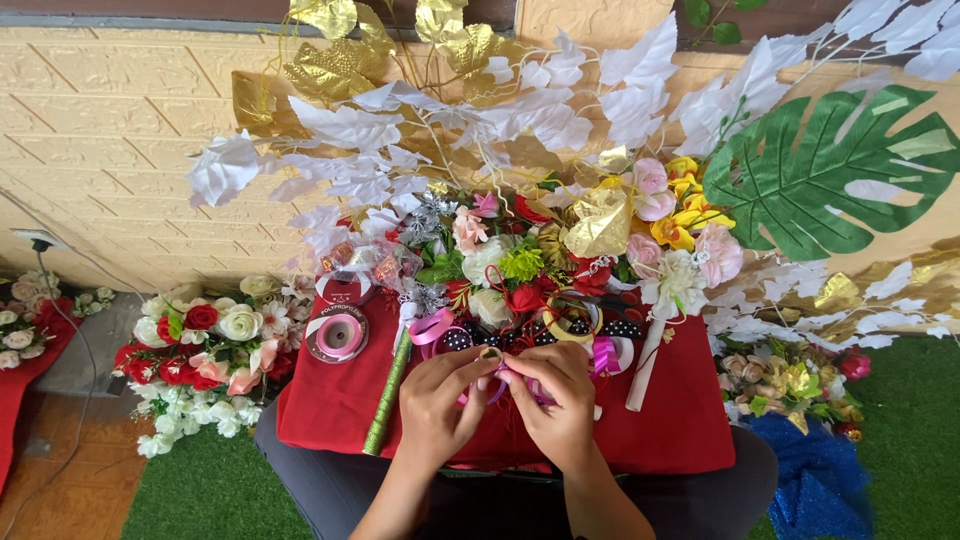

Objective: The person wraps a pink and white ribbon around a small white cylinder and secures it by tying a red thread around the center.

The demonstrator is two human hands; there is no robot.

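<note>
My left hand (440,400) and my right hand (555,400) meet over a red cloth (330,400) spread across my lap. Together they pinch a thin pink and purple ribbon (510,385) between the fingertips. Just beyond my fingers lie curled ribbons, pink (430,325), gold (570,320) and magenta (605,355), plus a black polka-dot ribbon (460,338). Behind them stands a flower arrangement (530,250) of pink, red, white and yellow artificial blooms.
A pink ribbon spool (338,335) and a green glitter stick (385,395) lie on the cloth's left. A white stick (640,375) lies to the right. Flower bunches (205,350) sit on the floor at left and right (800,385). White, gold and large green leaves (820,170) back the scene.
</note>
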